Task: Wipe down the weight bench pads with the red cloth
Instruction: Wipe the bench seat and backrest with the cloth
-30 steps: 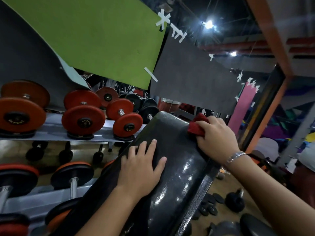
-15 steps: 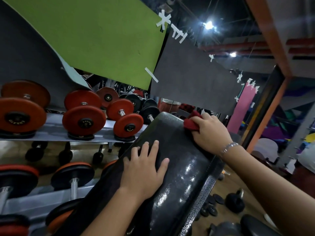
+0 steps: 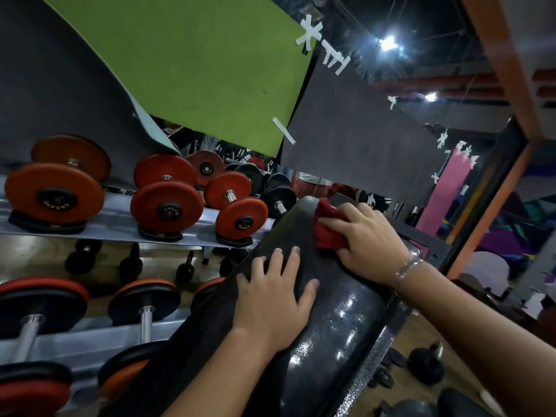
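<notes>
Leftward we sweep the red cloth (image 3: 326, 236), clenched in our right hand (image 3: 370, 242); left hand (image 3: 270, 308) flat, bracing; bench pad (image 3: 346, 320) top seems nearly done.

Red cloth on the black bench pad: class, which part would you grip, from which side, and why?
Grip the bunched bulk of the crumpled red cloth from above and the right, as the right hand does: it lies wadded near the top of the sloping glossy black bench pad; the left hand lies flat lower down.
</notes>
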The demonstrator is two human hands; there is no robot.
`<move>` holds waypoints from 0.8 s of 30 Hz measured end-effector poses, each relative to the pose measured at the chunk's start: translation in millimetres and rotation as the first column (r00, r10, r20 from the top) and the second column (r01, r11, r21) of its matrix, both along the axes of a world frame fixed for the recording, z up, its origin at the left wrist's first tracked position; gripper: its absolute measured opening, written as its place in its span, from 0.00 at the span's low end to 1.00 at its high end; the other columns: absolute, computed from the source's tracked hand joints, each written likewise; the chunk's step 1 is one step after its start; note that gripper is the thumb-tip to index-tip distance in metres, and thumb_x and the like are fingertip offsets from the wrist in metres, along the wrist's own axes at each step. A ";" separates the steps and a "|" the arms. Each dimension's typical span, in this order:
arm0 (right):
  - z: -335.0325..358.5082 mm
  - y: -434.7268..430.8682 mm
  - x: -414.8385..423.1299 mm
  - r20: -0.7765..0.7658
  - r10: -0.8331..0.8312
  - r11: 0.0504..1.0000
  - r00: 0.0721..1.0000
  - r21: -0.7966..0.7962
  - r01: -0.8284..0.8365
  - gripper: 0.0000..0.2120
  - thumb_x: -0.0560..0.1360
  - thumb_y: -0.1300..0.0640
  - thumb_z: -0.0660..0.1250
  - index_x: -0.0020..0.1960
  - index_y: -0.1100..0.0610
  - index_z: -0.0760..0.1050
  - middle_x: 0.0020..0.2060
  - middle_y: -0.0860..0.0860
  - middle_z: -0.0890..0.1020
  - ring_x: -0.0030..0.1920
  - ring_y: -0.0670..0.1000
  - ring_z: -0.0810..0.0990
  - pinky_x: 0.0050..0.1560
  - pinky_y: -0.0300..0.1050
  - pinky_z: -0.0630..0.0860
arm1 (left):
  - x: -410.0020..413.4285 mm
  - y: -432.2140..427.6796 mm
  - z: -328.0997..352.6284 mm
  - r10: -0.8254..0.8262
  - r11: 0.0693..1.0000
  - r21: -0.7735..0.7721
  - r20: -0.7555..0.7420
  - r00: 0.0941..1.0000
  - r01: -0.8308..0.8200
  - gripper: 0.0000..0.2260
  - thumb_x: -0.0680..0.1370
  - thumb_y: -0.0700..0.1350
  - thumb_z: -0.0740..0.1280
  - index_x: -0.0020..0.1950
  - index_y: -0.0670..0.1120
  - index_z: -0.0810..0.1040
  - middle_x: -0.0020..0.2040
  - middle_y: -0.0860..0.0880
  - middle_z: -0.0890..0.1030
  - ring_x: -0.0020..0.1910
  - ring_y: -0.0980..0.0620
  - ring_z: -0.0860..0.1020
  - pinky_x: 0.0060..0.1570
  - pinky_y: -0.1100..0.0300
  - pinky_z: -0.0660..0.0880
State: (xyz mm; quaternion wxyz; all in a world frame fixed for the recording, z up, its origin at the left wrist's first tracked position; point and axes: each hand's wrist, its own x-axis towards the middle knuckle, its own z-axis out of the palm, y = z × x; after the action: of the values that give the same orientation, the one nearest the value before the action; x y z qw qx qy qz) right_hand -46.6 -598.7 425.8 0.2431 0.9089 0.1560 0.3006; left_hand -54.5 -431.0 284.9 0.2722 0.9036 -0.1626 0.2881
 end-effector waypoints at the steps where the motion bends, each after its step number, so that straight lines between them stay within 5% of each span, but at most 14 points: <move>1: 1.7 -3.7 -3.8 -0.040 0.042 0.999 0.998 -0.006 -0.042 0.29 0.68 0.45 0.53 0.67 0.46 0.76 0.54 0.50 0.77 0.50 0.56 0.74 0.51 0.54 0.75 | 0.5 -0.5 -0.3 0.001 1.000 0.000 0.002 1.000 -0.001 0.32 0.80 0.67 0.46 0.81 0.53 0.57 0.77 0.50 0.66 0.70 0.44 0.67 0.60 0.37 0.72; 10: 10.8 31.7 54.3 0.053 -0.166 0.973 0.985 0.171 0.155 0.20 0.75 0.48 0.61 0.66 0.47 0.75 0.60 0.55 0.75 0.57 0.61 0.73 0.54 0.55 0.75 | 2.8 -0.2 -2.1 0.023 0.999 -0.032 0.037 0.999 -0.022 0.31 0.80 0.66 0.50 0.79 0.52 0.65 0.72 0.48 0.73 0.66 0.42 0.72 0.55 0.37 0.75; 14: 1.5 36.9 44.5 -0.053 -0.013 1.000 0.998 -0.016 0.012 0.26 0.72 0.49 0.60 0.70 0.44 0.72 0.62 0.52 0.74 0.55 0.57 0.72 0.54 0.53 0.74 | 4.1 0.5 -4.1 0.028 0.999 -0.041 0.069 0.997 -0.025 0.31 0.80 0.67 0.51 0.77 0.52 0.68 0.71 0.48 0.75 0.64 0.42 0.74 0.54 0.38 0.75; 17: 15.3 24.4 28.0 -0.192 0.108 0.994 0.975 0.047 -0.101 0.28 0.68 0.53 0.59 0.67 0.41 0.75 0.61 0.48 0.75 0.56 0.54 0.73 0.58 0.51 0.74 | 3.5 -0.1 -5.6 0.022 0.998 -0.056 0.069 0.997 -0.019 0.31 0.80 0.67 0.50 0.77 0.52 0.67 0.71 0.48 0.74 0.65 0.42 0.73 0.55 0.37 0.74; 24: 29.6 45.5 86.3 -0.125 -0.171 0.933 0.977 0.299 0.201 0.19 0.76 0.51 0.60 0.66 0.42 0.76 0.59 0.53 0.73 0.62 0.59 0.71 0.58 0.53 0.72 | 3.9 -0.9 -7.5 0.025 0.997 -0.071 0.073 0.997 -0.020 0.30 0.80 0.66 0.50 0.78 0.53 0.65 0.73 0.47 0.73 0.66 0.42 0.73 0.56 0.37 0.73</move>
State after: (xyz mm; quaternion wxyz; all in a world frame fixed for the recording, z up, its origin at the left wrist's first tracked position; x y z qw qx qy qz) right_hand 39.7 -553.3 455.4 0.1170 0.9599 0.0316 0.2528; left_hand -50.5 -431.9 277.4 0.2944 0.8839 -0.1521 0.3300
